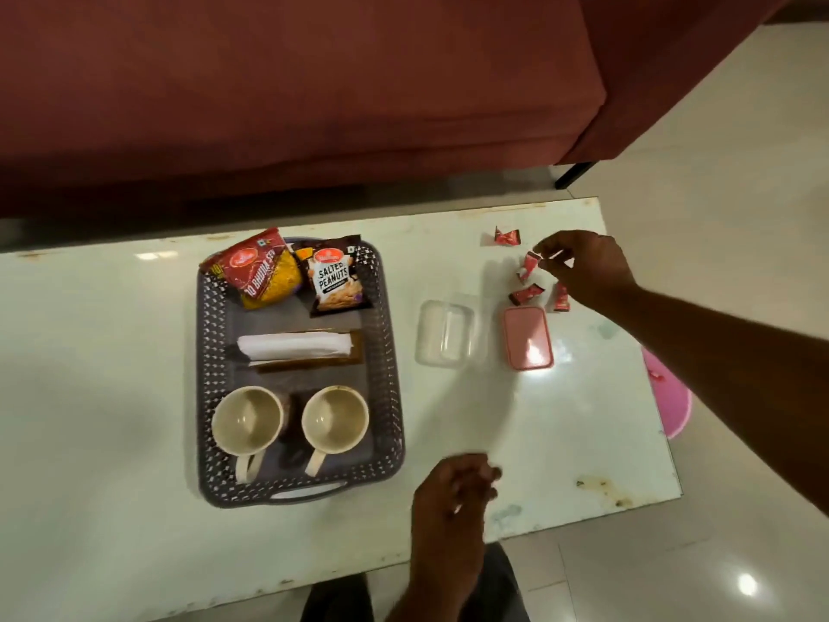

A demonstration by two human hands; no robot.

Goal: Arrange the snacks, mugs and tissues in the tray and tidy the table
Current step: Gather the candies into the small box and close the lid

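Across the top of your frame runs a maroon sofa (pixel 287 96), one black leg (pixel 575 174) at upper right. Below it sits your white glossy table (pixel 98 352) (stained at its lower right corner). Pale shiny floor tiles (pixel 717 127) fill the right side.

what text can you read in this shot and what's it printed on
"SALTED PEANUTS" on the black and white peanut packet in the tray.
"BHUJIA SEV", partly cut off, on the red and yellow snack packet beside it.
Red oval brand logos on both packets: too blurred to read.
Small line under "PEANUTS": too small to read.
Red candy wrappers on the table: print unreadable.
Mugs, pink lid, clear box: no text seen.
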